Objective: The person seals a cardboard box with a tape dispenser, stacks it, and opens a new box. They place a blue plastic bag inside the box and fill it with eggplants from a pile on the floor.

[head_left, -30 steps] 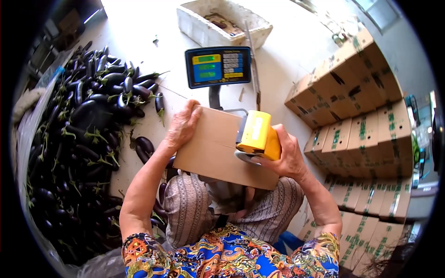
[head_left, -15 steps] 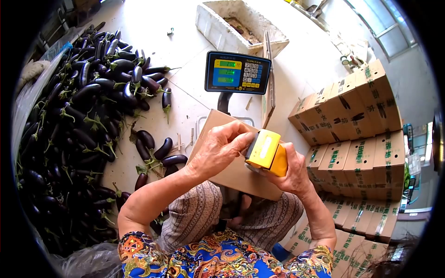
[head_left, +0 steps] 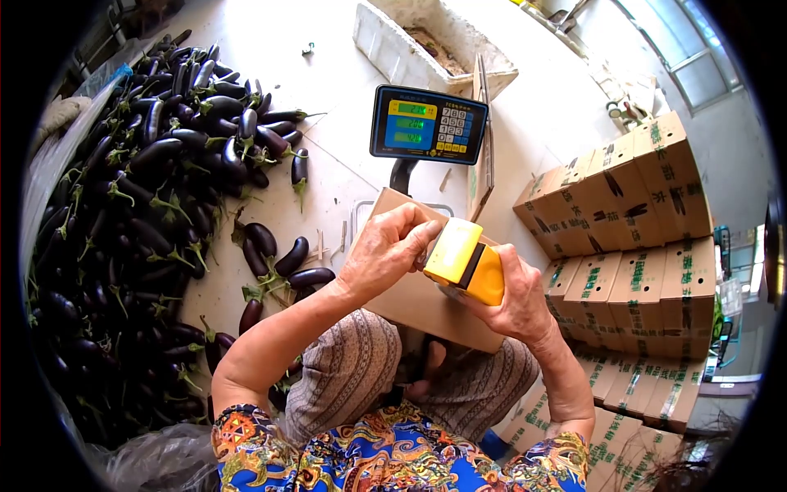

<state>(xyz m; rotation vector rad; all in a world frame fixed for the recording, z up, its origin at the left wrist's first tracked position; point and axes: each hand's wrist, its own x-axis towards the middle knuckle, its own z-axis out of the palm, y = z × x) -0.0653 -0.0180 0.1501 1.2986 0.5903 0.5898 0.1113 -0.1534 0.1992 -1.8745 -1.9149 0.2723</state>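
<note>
A yellow tape dispenser (head_left: 465,261) is gripped by my right hand (head_left: 522,295), its fingers wrapped round the side. My left hand (head_left: 389,250) is pinched at the dispenser's left end; whatever lies between thumb and fingers is too small to make out. Both hands are over a brown cardboard box (head_left: 434,312), which sits tilted in front of my knees. Just beyond the box stands a scale display (head_left: 429,125) with lit green readouts.
Many eggplants (head_left: 131,238) are heaped at the left, with a few loose ones (head_left: 293,257) nearer the box. Stacked printed cartons (head_left: 615,193) fill the right side. A white foam box (head_left: 393,49) lies beyond the scale, beside an upright cardboard flap (head_left: 480,139).
The tape dispenser has turned in my right hand and tilted, showing a dark band. My left hand stays pinched near its end. The view has shifted slightly.
</note>
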